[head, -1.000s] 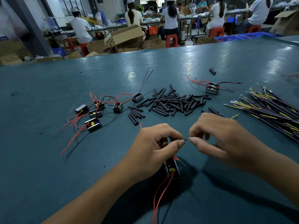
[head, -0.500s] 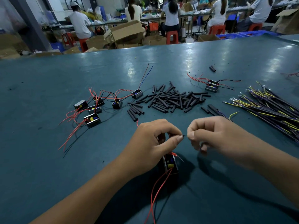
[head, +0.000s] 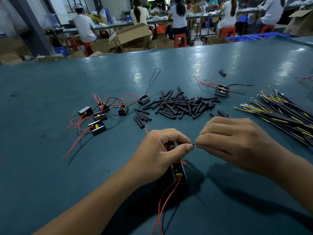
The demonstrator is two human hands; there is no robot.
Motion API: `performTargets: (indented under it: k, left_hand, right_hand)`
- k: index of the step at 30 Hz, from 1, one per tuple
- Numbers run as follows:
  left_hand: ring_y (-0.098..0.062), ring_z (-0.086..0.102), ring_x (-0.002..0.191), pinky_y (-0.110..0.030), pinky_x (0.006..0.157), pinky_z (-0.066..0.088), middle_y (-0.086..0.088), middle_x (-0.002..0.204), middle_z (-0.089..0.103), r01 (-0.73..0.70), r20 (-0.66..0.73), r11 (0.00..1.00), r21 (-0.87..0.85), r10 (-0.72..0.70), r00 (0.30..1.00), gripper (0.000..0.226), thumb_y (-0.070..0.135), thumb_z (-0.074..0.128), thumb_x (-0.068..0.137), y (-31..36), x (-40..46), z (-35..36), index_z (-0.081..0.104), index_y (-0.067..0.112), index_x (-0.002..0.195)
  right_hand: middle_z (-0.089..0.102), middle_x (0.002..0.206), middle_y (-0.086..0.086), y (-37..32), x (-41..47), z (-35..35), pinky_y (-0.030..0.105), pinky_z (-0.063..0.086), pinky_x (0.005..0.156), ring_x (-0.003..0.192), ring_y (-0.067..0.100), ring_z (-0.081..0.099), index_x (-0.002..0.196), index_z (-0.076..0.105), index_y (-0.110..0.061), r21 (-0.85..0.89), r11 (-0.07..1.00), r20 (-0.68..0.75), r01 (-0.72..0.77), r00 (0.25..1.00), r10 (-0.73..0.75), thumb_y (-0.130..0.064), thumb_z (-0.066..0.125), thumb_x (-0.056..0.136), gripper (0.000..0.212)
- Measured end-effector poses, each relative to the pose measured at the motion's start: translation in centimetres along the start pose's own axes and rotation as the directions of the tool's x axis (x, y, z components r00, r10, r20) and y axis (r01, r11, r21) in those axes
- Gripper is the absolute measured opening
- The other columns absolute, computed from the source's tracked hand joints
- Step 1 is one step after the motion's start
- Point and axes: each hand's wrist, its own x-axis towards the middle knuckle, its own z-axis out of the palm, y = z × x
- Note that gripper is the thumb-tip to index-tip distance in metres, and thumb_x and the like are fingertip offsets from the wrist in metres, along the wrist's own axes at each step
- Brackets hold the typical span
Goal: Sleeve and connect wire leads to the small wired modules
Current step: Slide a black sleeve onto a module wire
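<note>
A small black module (head: 179,173) with a yellow part and red leads hangs under my left hand (head: 160,150). That hand pinches a thin dark wire end between thumb and forefinger. My right hand (head: 233,141) pinches the other side of the same wire, fingertips almost touching the left ones. Whether a sleeve is on the wire is hidden by the fingers. Behind the hands lies a pile of short black sleeves (head: 179,105).
Several wired modules (head: 97,116) with red leads sit at the left. One more module (head: 221,90) lies at the back right. A bundle of yellow and purple wire leads (head: 284,114) covers the right side. Beyond the table's far edge, people work among cardboard boxes.
My hands have stayed fingertip to fingertip on the wire. The view has tilted slightly. The module still hangs below my left hand.
</note>
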Motion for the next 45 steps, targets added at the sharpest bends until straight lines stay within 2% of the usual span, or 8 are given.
performTargets:
  k: [8,12,16,20,26,29,33,45]
  left_hand:
    - [-0.003,0.051,0.061,-0.013,0.060,0.036,0.017,0.073,0.058,-0.108,-0.041,0.981,0.163,0.116,0.992,0.006,0.020,0.072,0.090,0.3,0.0,-0.2,0.075,0.018,0.086]
    - [0.001,0.055,0.065,-0.007,0.063,0.034,0.017,0.074,0.058,-0.146,-0.044,0.961,0.235,0.161,0.986,0.005,0.017,0.073,0.091,0.6,0.0,-0.5,0.075,0.015,0.087]
    - [0.003,0.054,0.066,-0.005,0.063,0.033,0.019,0.073,0.057,-0.157,-0.038,0.949,0.272,0.174,0.984,0.006,0.017,0.073,0.090,0.6,0.0,-0.6,0.075,0.013,0.087]
    - [0.001,0.053,0.063,-0.007,0.061,0.033,0.020,0.072,0.058,-0.141,-0.020,0.958,0.249,0.151,0.988,0.006,0.022,0.073,0.090,0.6,-0.1,-0.8,0.075,0.018,0.086]
    - [-0.026,0.062,0.077,-0.035,0.070,0.051,0.012,0.087,0.070,0.066,0.049,0.997,0.046,-0.068,0.996,0.015,0.015,0.062,0.097,0.8,0.3,-2.2,0.075,0.022,0.102]
    - [-0.011,0.065,0.099,-0.028,0.088,0.050,0.013,0.112,0.071,0.028,0.227,0.985,0.171,-0.067,0.972,0.043,-0.007,0.053,0.091,0.7,0.2,-4.6,0.067,0.023,0.118]
    - [-0.002,0.048,0.130,-0.015,0.107,0.032,0.025,0.131,0.058,-0.002,0.426,0.939,0.343,-0.154,0.892,0.058,0.008,0.066,0.085,0.0,-0.4,-6.0,0.054,0.038,0.134]
    - [-0.012,0.045,0.092,-0.029,0.077,0.027,0.015,0.087,0.056,-0.203,0.237,0.681,0.703,0.045,0.970,0.029,0.032,0.075,0.089,-1.6,0.8,-3.2,0.067,0.017,0.112]
  right_hand:
    - [0.062,0.075,-0.013,-0.7,0.2,-0.1,0.029,0.048,0.058,0.067,0.006,0.058,0.085,0.069,-0.024,0.404,0.857,0.126,-0.318,0.948,0.292,-0.036,0.065,0.093,0.015]
    - [0.067,0.073,-0.010,-1.1,0.2,0.2,0.044,0.047,0.049,0.056,0.030,0.057,0.081,0.068,-0.030,0.603,0.573,0.285,-0.555,0.821,0.495,-0.048,0.067,0.084,0.018]
    - [0.067,0.064,0.004,-1.1,0.6,0.4,0.022,0.047,0.052,0.058,0.013,0.060,0.075,0.069,-0.017,0.709,0.300,0.433,-0.638,0.730,0.530,-0.035,0.071,0.080,0.020]
    - [0.067,0.064,0.006,-1.1,0.6,0.3,0.022,0.048,0.053,0.062,0.014,0.062,0.075,0.070,-0.011,0.736,0.150,0.520,-0.660,0.694,0.498,-0.031,0.077,0.079,0.022]
    - [0.068,0.070,0.006,-0.5,0.9,0.3,0.024,0.052,0.057,0.064,0.012,0.063,0.080,0.071,-0.019,0.735,0.258,0.423,-0.627,0.721,0.549,-0.041,0.076,0.079,0.023]
    - [0.070,0.072,0.004,0.2,0.5,0.2,0.023,0.049,0.052,0.059,0.010,0.062,0.082,0.069,-0.023,0.676,0.270,0.467,-0.686,0.682,0.563,-0.056,0.073,0.074,0.033]
    - [0.069,0.069,-0.001,0.8,-0.3,-0.9,0.024,0.045,0.056,0.056,0.006,0.056,0.079,0.064,-0.025,0.344,0.506,0.739,-0.791,0.560,0.374,-0.078,0.064,0.069,0.055]
    - [0.050,0.068,-0.011,-6.2,1.5,2.7,0.031,0.034,0.056,0.063,0.011,0.046,0.073,0.038,-0.029,-0.059,0.842,0.455,-0.536,0.736,0.500,-0.102,0.020,0.058,0.077]
